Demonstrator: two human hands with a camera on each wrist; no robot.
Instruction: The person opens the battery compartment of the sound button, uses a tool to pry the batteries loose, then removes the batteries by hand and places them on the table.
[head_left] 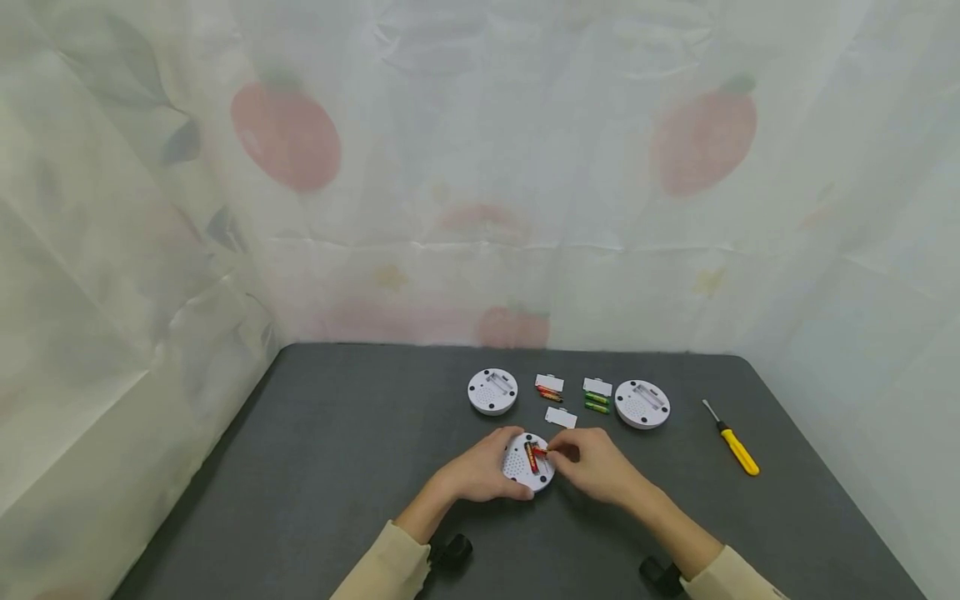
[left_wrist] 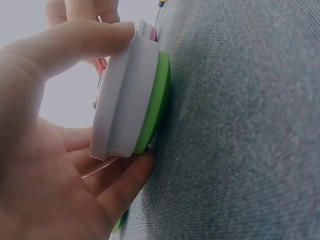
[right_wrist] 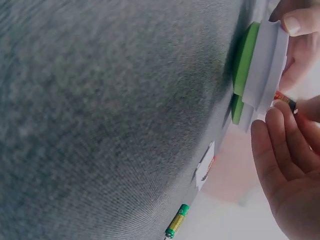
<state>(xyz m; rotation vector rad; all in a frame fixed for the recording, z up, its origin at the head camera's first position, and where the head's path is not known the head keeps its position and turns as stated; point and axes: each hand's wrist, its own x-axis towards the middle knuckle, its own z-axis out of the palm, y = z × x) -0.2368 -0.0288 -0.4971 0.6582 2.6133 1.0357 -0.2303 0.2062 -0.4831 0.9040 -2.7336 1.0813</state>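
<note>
A round white battery-powered device (head_left: 517,467) lies underside up on the dark table, its green face (left_wrist: 159,100) turned down. My left hand (head_left: 480,471) grips it by the rim, thumb on the near side and fingers round the far side. One red-and-black battery (head_left: 531,458) lies across the upturned underside. My right hand (head_left: 596,467) pinches a second red battery (head_left: 541,452) between thumb and fingertips, right over the underside. In the right wrist view a battery's dark end (right_wrist: 293,105) shows at those fingertips. Part of the battery compartment is hidden by the batteries and fingers.
Behind stand two similar white devices, one to the left (head_left: 492,392) and one to the right (head_left: 642,404), compartments uncovered. Between them lie white covers (head_left: 561,417), red-and-dark batteries (head_left: 551,397) and green batteries (head_left: 597,407). A yellow-handled screwdriver (head_left: 738,450) lies at right.
</note>
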